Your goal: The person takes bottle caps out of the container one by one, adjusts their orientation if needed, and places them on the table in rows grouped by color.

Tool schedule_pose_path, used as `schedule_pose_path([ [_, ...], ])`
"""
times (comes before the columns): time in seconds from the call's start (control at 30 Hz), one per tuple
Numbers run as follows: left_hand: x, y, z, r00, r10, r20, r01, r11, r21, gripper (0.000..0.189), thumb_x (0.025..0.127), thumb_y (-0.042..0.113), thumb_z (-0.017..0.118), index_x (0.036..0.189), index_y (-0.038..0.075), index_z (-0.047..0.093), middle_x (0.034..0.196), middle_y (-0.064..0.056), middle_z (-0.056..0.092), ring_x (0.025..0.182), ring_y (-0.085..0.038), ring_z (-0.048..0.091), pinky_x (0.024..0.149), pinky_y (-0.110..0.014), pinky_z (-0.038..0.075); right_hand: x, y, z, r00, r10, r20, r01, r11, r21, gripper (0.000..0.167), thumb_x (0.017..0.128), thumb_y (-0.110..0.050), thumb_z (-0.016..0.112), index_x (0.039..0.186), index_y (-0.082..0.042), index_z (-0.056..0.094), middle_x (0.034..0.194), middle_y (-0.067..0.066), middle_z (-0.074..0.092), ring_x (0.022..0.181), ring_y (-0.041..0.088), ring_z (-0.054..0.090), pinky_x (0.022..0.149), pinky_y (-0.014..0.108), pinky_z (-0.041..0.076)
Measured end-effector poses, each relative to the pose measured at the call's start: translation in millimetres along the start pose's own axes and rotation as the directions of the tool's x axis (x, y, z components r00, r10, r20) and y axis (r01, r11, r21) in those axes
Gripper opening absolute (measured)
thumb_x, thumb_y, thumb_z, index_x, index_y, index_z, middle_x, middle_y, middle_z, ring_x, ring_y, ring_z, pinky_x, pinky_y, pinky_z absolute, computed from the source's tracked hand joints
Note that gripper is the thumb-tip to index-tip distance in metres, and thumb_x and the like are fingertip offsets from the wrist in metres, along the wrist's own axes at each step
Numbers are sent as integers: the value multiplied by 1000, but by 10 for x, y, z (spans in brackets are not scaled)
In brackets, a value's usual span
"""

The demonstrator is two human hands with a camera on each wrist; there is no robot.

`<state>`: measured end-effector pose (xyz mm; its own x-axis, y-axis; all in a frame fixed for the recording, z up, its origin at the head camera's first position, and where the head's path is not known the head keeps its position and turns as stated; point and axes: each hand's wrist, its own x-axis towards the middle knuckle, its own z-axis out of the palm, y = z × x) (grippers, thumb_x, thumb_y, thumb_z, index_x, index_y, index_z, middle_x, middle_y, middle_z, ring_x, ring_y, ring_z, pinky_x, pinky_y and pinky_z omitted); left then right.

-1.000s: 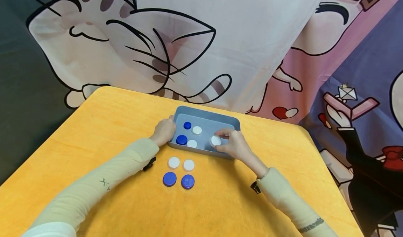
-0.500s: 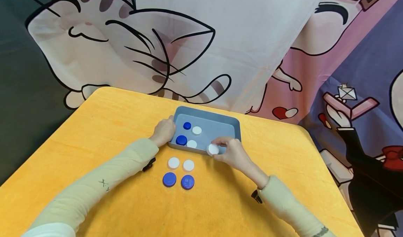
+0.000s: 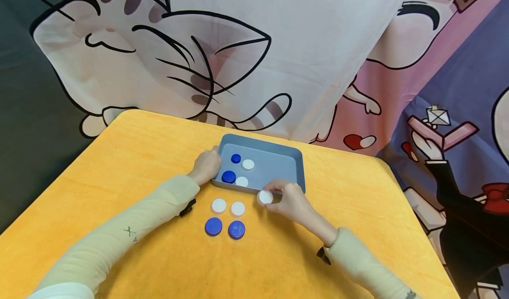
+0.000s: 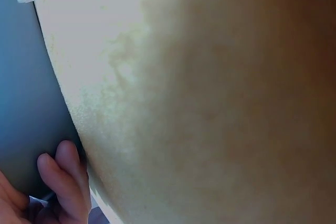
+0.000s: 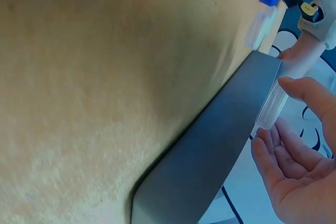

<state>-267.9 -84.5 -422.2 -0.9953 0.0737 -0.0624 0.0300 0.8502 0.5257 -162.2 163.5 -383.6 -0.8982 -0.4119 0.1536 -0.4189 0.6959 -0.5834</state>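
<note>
My right hand (image 3: 292, 202) pinches a white bottle cap (image 3: 265, 197) between thumb and fingers, just over the near rim of the blue-grey tray (image 3: 274, 166). In the right wrist view this cap (image 5: 272, 107) is seen edge-on above the tray wall. At the tray's left end my left hand (image 3: 207, 165) grips the side, its fingers partly hidden in the head view. Inside the tray lie two blue caps (image 3: 228, 176) and two white caps (image 3: 248, 165), all toward the left half.
In front of the tray, two white caps (image 3: 237, 209) sit in a row with two blue caps (image 3: 236, 229) nearer to me. A yellow cloth (image 3: 159, 255) covers the table. Behind it hangs a printed curtain (image 3: 318, 47) with cartoon figures.
My right hand has carried the white cap from inside the tray toward me and slightly left, to the near rim. The left hand and the tray have stayed in place.
</note>
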Motion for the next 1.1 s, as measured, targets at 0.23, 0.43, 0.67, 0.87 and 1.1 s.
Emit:
schedule_pose_path([
  [0.23,4,-13,9,1000,1,-7,-1,1000,9,33,102,15,39,127,-4,46,96,-22,64,83,-30,66,75,-41,56,-46,-6,95,1000,-19,0,19,998,-52,34,66,-9,86,97,-8,73,98,4,72,93,18,66,84,33,55],
  [0.43,-18,-11,0,999,25,-28,-25,1000,17,31,101,13,39,123,-5,49,95,-24,66,86,-34,68,74,-44,56,-81,-1,172,999,-50,-12,48,994,-99,35,64,-8,87,96,-9,73,97,3,72,91,16,65,83,34,53],
  [0.67,-24,-10,2,999,34,-35,-33,999,31,32,101,13,39,125,-6,48,93,-24,66,86,-35,69,73,-44,56,-124,11,283,993,-120,6,119,981,-153,35,66,-15,87,97,-9,73,96,2,72,91,16,64,83,33,51],
  [0.87,-31,-9,-6,999,36,-29,-35,999,17,28,101,12,39,119,-6,49,88,-22,65,81,-31,68,70,-41,56,-137,4,320,995,-94,42,99,982,-158,32,68,-16,86,97,-10,72,95,1,72,91,15,63,85,34,50],
  [1.1,-28,-3,-5,999,25,-23,-25,1000,14,28,101,13,39,120,-5,49,88,-20,65,78,-28,66,69,-40,55,-122,22,329,994,-89,66,99,982,-164,30,69,-17,85,95,-12,72,93,-1,71,88,13,61,82,31,50],
])
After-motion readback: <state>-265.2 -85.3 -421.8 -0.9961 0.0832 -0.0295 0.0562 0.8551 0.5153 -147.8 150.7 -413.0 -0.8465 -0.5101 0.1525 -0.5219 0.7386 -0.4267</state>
